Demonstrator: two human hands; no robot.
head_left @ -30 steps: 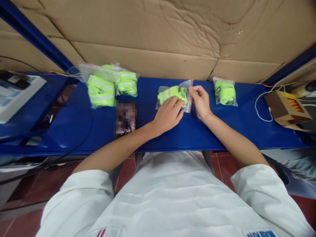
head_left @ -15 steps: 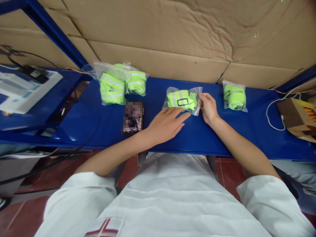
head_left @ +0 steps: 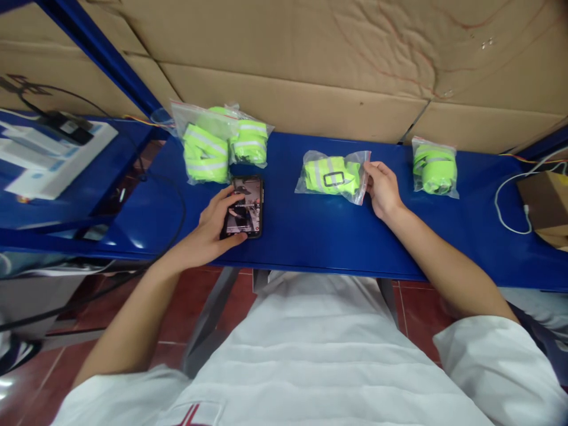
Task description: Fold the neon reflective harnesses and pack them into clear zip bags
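My left hand (head_left: 216,226) lies over the left side of a smartphone (head_left: 251,207) on the blue table, fingers spread, with fingertips on or just over its lit screen. My right hand (head_left: 382,188) pinches the red-striped zip edge of a clear zip-lock bag (head_left: 355,168). Inside that bag is a folded neon yellow-green reflective strap (head_left: 320,173) with a black rectangular buckle (head_left: 333,178). The bag lies flat on the table, between the phone and my right hand.
Other bagged neon straps sit at back left (head_left: 205,155) and at right (head_left: 437,168). A power strip (head_left: 62,171) with a black adapter (head_left: 70,127) is at far left. A cardboard box (head_left: 548,201) and white cable (head_left: 499,207) are at far right. Cardboard (head_left: 284,97) lines the back.
My left hand has moved left from the bag in the middle to the smartphone. My right hand stays on the bag's zip edge. The view has shifted slightly.
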